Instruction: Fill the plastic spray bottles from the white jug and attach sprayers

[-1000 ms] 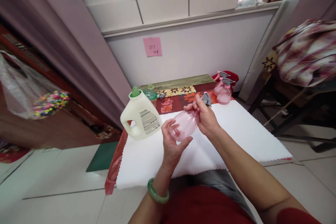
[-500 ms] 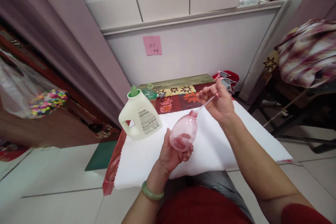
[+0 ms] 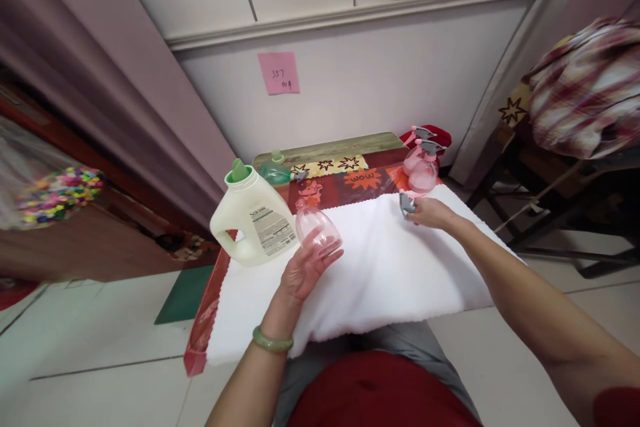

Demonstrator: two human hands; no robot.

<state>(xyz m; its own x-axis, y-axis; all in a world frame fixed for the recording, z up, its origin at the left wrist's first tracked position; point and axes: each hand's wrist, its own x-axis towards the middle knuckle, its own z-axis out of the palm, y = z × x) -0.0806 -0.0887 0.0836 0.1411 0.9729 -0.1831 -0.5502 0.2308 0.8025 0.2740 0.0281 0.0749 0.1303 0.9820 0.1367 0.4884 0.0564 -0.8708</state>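
The pink see-through spray bottle (image 3: 324, 221) stands with its neck leaning a little left, close to the detergent jug. Fingers of my left hand (image 3: 301, 272) rest around its lower side; a green bangle is on that wrist. Over the right part of the white cloth, my right hand (image 3: 431, 213) pinches a grey-and-pink trigger spray head (image 3: 407, 204), apart from the bottle. The cream detergent jug (image 3: 257, 220) has a green spout and stands upright at left. Whether the bottle's base touches the cloth is hard to tell.
Pink spray bottles with grey triggers (image 3: 421, 173) stand at the table's back right. A green spray bottle (image 3: 275, 172) lies behind the jug. White cloth (image 3: 380, 280) covers the front of the table. A pink note (image 3: 279, 73) is on the wall.
My left hand has moved the pink bottle left and forward, towards the jug. My right hand has carried the spray head away from the bottle's neck and lowered it over the cloth.
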